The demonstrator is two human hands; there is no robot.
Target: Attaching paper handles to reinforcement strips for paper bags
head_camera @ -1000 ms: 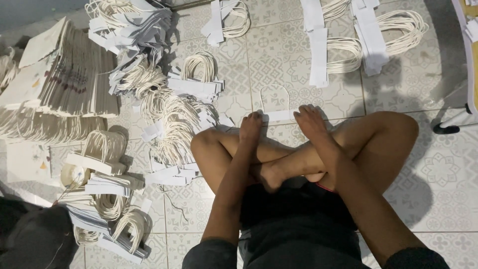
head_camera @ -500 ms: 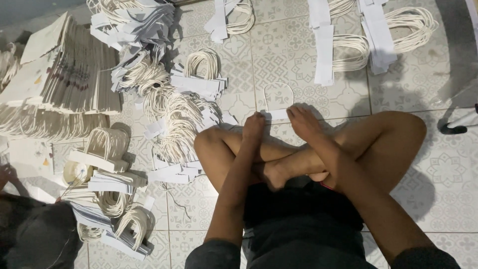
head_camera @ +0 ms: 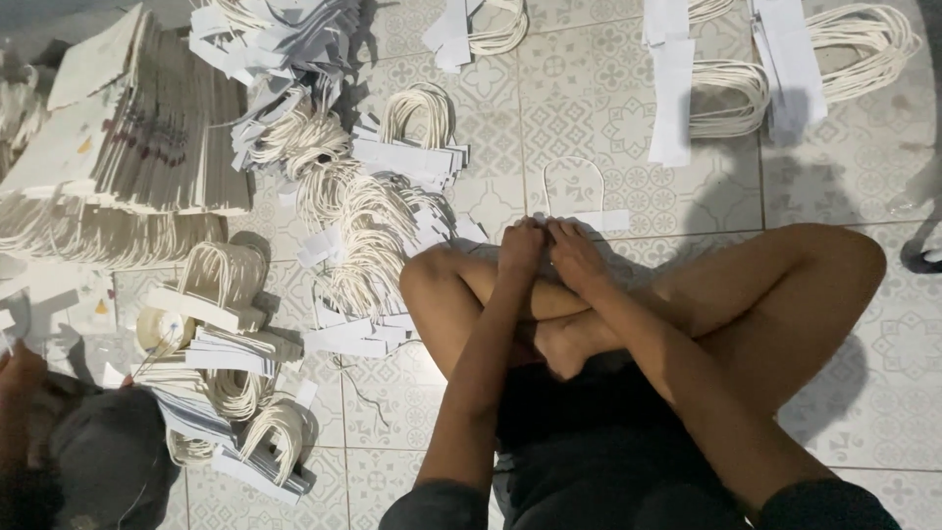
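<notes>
left hand [head_camera: 520, 245] and right hand [head_camera: 574, 250] | both pressing paper strip of rope handle [head_camera: 589, 218] onto floor [head_camera: 834, 186] | fingertips covering strip's near end, grip unclear

Both arms reach forward over crossed legs; left hand [head_camera: 520, 248] and right hand [head_camera: 577, 255] sit side by side, fingers curled down, knuckles up, nearly touching.
</notes>
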